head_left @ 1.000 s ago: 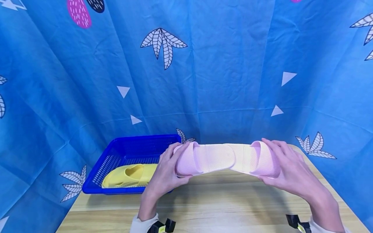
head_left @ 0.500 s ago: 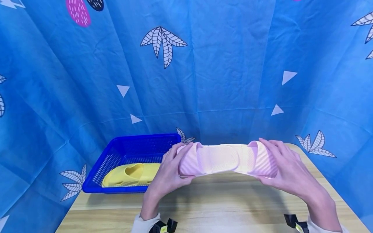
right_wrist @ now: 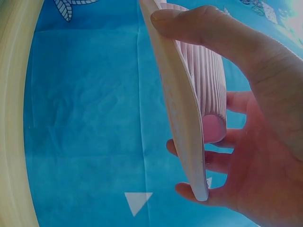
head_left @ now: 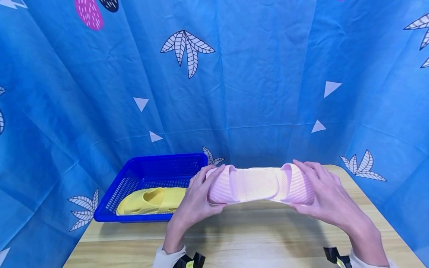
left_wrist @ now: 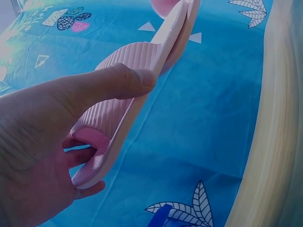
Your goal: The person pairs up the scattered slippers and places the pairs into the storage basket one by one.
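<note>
Two pale pink slippers with ribbed straps are held up above the table, heel ends overlapping, toes pointing outward. My left hand (head_left: pixel 197 201) grips the left slipper (head_left: pixel 222 185) at its toe end, thumb on the near edge and fingers at the far side. On the other side, my right hand (head_left: pixel 326 191) grips the right slipper (head_left: pixel 301 185) the same way. The left slipper's heel lies in front of the right one's. In the left wrist view the thumb presses the sole edge of the slipper (left_wrist: pixel 128 101); the right wrist view shows fingertips curled round the slipper's (right_wrist: pixel 182 109) toe.
A blue plastic basket (head_left: pixel 114 217) stands at the table's left, with a yellow slipper (head_left: pixel 152 201) inside, partly hidden by my left hand. The wooden table (head_left: pixel 248 238) runs beneath. A blue patterned curtain (head_left: pixel 264 74) hangs behind and at both sides.
Both hands have drawn slightly toward each other, so the pink slippers overlap more than before. The basket and yellow slipper have stayed in place.
</note>
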`<move>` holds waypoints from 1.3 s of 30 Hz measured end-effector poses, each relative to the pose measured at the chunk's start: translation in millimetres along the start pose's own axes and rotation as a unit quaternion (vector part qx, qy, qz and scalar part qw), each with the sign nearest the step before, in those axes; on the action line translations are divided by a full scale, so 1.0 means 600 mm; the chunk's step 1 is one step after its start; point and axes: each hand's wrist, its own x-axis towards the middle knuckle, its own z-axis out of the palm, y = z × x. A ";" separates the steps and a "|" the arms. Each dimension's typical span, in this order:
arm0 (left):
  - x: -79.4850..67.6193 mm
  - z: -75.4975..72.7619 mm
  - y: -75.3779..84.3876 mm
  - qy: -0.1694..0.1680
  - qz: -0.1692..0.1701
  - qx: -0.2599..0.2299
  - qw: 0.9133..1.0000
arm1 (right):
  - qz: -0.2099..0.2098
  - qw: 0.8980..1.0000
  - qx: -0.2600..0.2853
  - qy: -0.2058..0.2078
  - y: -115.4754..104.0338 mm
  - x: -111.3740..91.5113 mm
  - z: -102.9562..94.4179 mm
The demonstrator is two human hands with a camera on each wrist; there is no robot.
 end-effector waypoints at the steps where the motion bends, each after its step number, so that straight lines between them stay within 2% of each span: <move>1: 0.000 0.001 0.001 -0.001 0.000 0.000 1.000 | -0.003 1.000 0.001 0.002 -0.001 0.000 0.000; 9: 0.004 0.006 0.007 -0.013 -0.005 -0.011 1.000 | -0.011 1.000 0.004 0.001 -0.007 0.004 0.006; 26: 0.006 0.016 0.015 -0.006 0.025 -0.005 1.000 | -0.030 1.000 -0.004 -0.002 -0.012 0.005 0.013; 39: 0.008 0.021 0.017 -0.007 0.031 -0.006 0.999 | -0.050 0.999 -0.009 -0.007 -0.018 0.010 0.020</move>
